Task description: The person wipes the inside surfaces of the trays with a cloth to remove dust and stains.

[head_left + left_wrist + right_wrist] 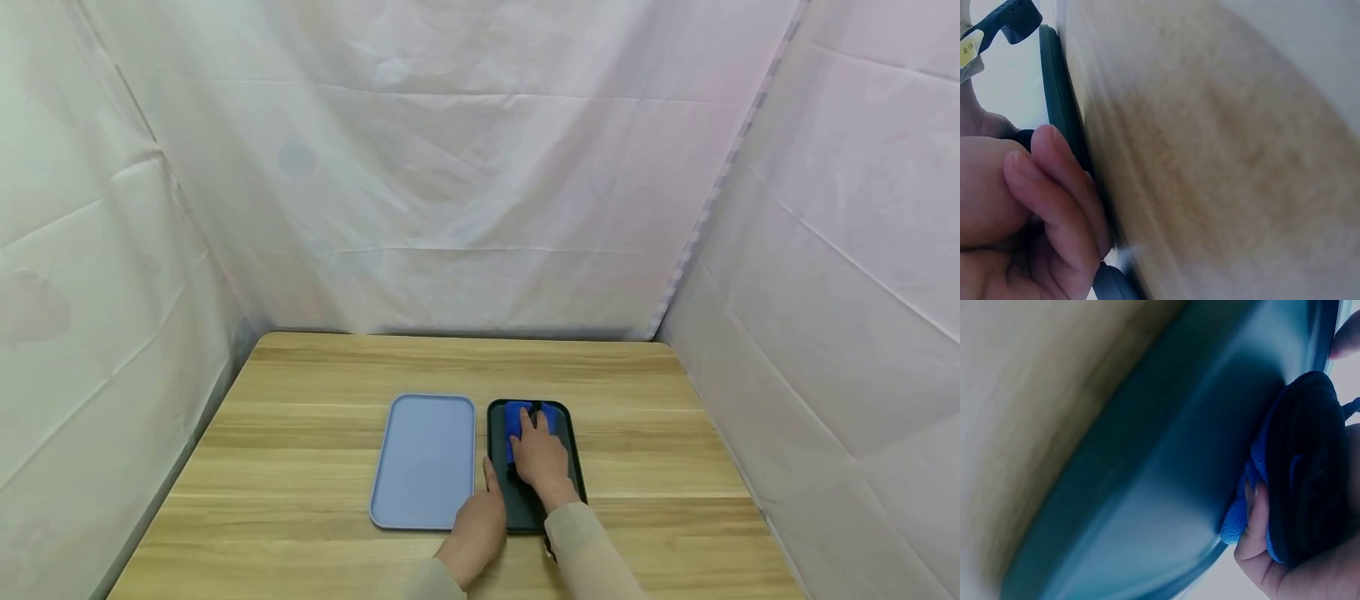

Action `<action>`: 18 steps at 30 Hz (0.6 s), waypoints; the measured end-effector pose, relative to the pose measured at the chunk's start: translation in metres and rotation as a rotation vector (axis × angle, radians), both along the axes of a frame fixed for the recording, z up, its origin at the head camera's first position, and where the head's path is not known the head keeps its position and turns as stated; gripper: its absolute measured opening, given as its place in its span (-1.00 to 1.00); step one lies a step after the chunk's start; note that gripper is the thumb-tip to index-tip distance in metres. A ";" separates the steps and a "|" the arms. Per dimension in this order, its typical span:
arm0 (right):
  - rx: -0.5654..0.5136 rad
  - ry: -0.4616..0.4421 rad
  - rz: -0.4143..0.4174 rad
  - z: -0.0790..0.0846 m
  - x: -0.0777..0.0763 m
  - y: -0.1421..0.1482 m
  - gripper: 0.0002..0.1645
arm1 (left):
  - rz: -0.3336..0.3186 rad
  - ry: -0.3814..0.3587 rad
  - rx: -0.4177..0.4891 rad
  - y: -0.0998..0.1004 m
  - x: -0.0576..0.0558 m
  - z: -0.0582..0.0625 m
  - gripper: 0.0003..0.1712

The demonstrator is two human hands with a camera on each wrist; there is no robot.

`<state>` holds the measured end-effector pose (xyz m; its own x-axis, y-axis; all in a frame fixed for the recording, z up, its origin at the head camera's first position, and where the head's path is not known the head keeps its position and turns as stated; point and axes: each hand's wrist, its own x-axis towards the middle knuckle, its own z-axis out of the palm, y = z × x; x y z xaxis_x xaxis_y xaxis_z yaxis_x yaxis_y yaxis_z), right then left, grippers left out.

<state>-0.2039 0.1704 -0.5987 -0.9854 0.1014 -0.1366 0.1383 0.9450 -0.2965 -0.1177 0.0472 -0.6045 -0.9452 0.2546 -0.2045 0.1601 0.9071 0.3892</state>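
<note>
In the head view, my right hand (542, 454) lies over a folded blue-and-black fabric piece (517, 417) inside a dark green tray (523, 508). The right wrist view shows a finger curled against the blue fleecy side of that fabric (1235, 519), with its thick black part (1307, 469) under the hand. My left hand (480, 523) is at the tray's near left side, index finger stretched along the rim. Curled fingers (1063, 194) of that hand sit against the tray edge (1063, 94) in the left wrist view. Its thumb's contact is hidden.
A light blue tray (423, 462) lies just left of the dark one, with a narrow gap between. Both rest on a wood-grain table (300, 417). White curtains (465, 167) hang behind and on both sides.
</note>
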 end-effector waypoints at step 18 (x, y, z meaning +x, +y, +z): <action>-0.003 0.002 0.020 0.001 0.005 -0.017 -0.21 | -0.009 -0.018 -0.026 0.001 0.001 0.006 -0.06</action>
